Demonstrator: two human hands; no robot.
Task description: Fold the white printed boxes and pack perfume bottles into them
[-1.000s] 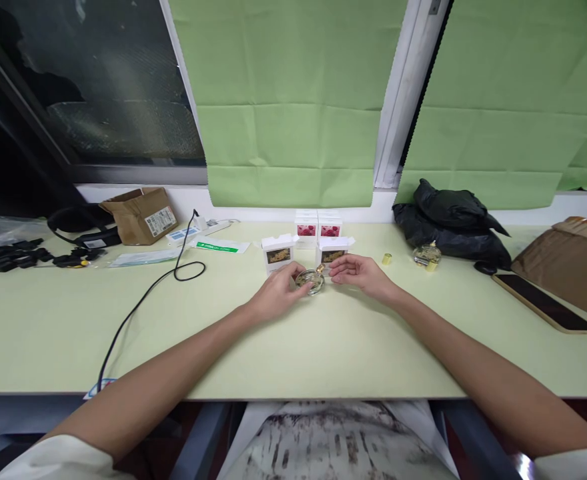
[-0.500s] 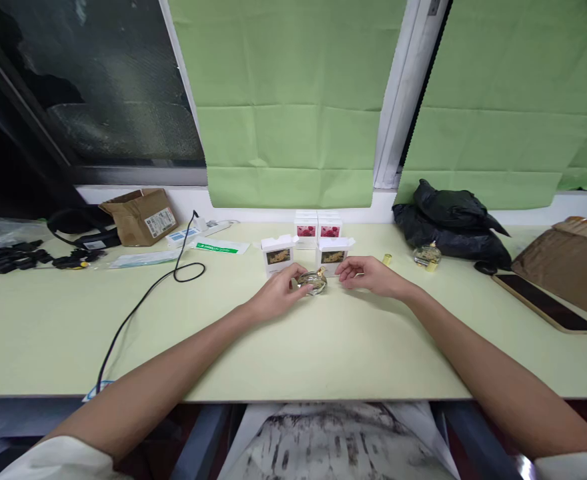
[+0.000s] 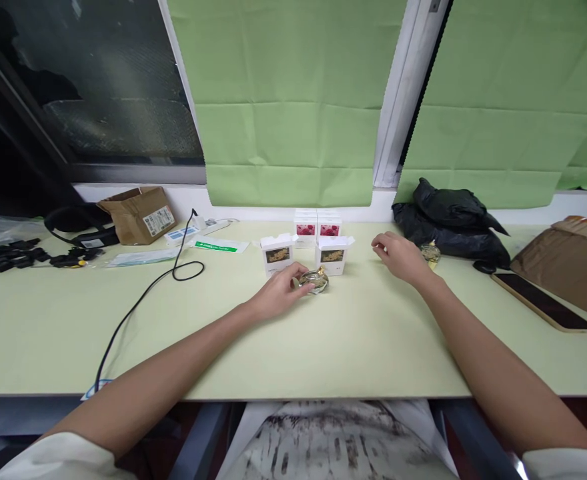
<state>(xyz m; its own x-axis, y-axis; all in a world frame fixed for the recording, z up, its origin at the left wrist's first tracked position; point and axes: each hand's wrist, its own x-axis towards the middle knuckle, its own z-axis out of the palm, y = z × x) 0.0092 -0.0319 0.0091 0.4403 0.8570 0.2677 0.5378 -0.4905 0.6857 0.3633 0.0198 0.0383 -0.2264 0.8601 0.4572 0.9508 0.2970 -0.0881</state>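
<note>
A: What did the left hand [image 3: 277,298] have in its grip?

B: Its fingers were closed around a small round glass bottle [image 3: 315,281] with a gold neck; the bottle rested on the desk [image 3: 343,347], held there rather than lifted.

A: And the right hand [image 3: 399,257]?

B: Well off to the right of that grip, fingers loosely curled and holding nothing that I could see; it hovered low over the desk, just short of a second glass bottle [image 3: 429,253] that showed past its knuckles; whether a fingertip touched anything there I could not tell.

A: What stood around the held bottle?

B: Just behind it, two white boxes with their top flaps open, one to the left [image 3: 276,253] and one to the right [image 3: 333,253]; behind those, two closed boxes with pink pictures [image 3: 317,227]; neither open box visibly held a bottle.

A: So how far along was it?

B: My judgement only: early; the boxes were opened, one bottle was in hand, the other lay loose, and nothing looked packed yet.

A: Further out?

B: A black bag [image 3: 451,217] beyond the right hand; a phone [image 3: 543,301] further right; a black cable [image 3: 148,293] far to the left.
</note>
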